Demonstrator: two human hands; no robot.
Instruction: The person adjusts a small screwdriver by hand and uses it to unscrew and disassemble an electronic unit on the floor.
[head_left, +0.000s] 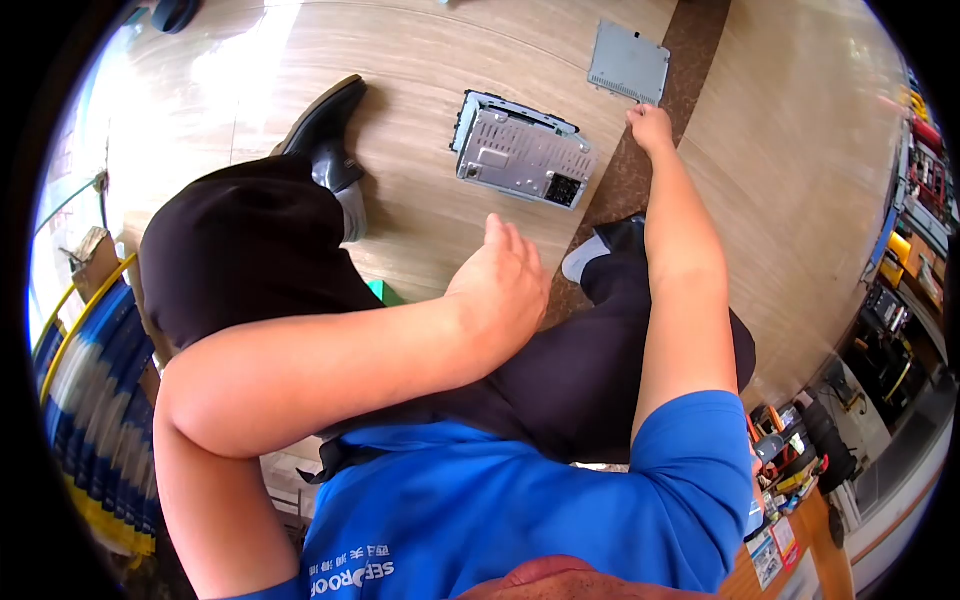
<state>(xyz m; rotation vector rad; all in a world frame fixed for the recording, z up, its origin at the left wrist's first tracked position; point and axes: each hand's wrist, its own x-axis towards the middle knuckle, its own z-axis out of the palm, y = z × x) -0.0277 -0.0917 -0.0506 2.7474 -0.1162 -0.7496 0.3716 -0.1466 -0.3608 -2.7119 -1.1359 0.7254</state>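
A silver metal box with slots and a black connector block (525, 157) lies on the tiled floor between the feet. Beyond it to the right is a flat grey metal plate (628, 62). My right hand (652, 128) is at the near edge of this plate, its fingers pinched together; what they hold, if anything, is too small to tell. My left hand (503, 285) hovers over the lap, nearer to me than the box. Its back faces up, the fingers are loosely extended, and nothing shows in it.
My black shoes (330, 125) stand on either side of the box. A small green object (384, 292) is partly hidden by my left leg. Blue and yellow racking (100, 400) stands at the left. Tools and a wooden bench (815, 545) are at the right.
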